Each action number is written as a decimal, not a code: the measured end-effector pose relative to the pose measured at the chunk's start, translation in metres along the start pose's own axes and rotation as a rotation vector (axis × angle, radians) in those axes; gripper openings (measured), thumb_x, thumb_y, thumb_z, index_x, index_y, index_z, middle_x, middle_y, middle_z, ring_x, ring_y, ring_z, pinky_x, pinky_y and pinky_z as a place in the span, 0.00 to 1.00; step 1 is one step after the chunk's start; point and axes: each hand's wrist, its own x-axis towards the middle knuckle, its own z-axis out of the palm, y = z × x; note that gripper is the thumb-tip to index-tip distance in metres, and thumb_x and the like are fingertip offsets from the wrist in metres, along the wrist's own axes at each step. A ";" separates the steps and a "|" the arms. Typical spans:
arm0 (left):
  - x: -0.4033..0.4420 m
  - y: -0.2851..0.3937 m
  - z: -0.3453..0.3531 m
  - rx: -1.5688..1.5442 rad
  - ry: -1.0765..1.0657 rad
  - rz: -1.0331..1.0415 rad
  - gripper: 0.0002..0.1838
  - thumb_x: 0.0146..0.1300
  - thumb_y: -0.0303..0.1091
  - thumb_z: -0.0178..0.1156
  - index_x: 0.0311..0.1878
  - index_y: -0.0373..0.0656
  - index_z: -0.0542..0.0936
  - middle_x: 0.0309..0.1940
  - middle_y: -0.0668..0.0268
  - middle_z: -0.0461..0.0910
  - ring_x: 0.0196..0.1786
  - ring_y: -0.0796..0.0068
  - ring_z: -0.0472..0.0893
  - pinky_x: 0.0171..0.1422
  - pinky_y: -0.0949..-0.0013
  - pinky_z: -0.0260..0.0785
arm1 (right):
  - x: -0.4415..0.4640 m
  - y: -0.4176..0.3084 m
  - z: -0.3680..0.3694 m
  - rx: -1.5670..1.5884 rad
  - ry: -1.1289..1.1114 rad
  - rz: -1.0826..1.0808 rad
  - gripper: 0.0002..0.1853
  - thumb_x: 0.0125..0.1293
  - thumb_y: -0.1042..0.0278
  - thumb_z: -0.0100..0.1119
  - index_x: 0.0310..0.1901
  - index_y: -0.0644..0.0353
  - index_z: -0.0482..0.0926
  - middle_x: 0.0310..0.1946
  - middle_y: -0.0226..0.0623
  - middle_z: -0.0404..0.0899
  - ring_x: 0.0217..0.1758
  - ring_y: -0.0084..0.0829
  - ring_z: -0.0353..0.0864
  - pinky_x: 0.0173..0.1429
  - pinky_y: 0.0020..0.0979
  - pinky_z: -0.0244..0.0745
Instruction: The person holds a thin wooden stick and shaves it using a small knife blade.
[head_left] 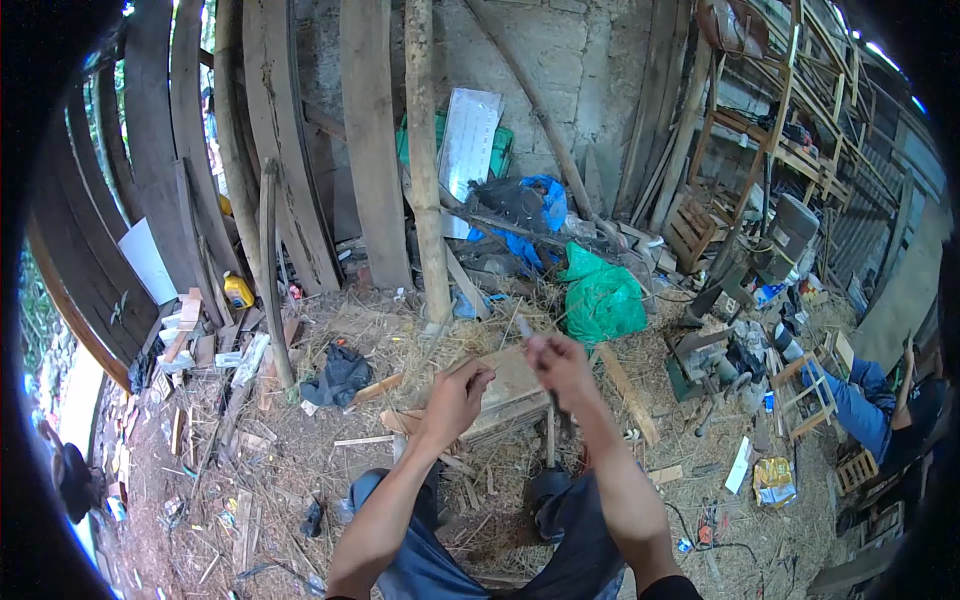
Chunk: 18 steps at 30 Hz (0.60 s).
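Observation:
My left hand (460, 398) is raised in front of my knees with its fingers curled together; whatever it pinches is too small to make out. To its right, my right hand (560, 368) is closed round a small, thin, pale tool (524, 326) that points up and away from me. The two hands are apart. Beneath and between them lies a low wooden board (512, 378) surrounded by straw and wood shavings.
A green sack (604, 296) lies beyond my right hand. A wooden post (425, 170) stands ahead. A black bag (340, 376) rests on the littered ground at left. Another person (890, 405) sits at far right beside a small wooden frame (808, 396).

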 end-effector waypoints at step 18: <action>0.000 -0.008 -0.010 0.235 0.005 0.246 0.03 0.63 0.28 0.54 0.38 0.41 0.75 0.35 0.57 0.73 0.36 0.50 0.78 0.35 0.54 0.72 | 0.004 -0.010 -0.056 0.353 0.207 0.046 0.09 0.68 0.65 0.54 0.43 0.61 0.76 0.24 0.23 0.72 0.15 0.15 0.58 0.18 0.20 0.50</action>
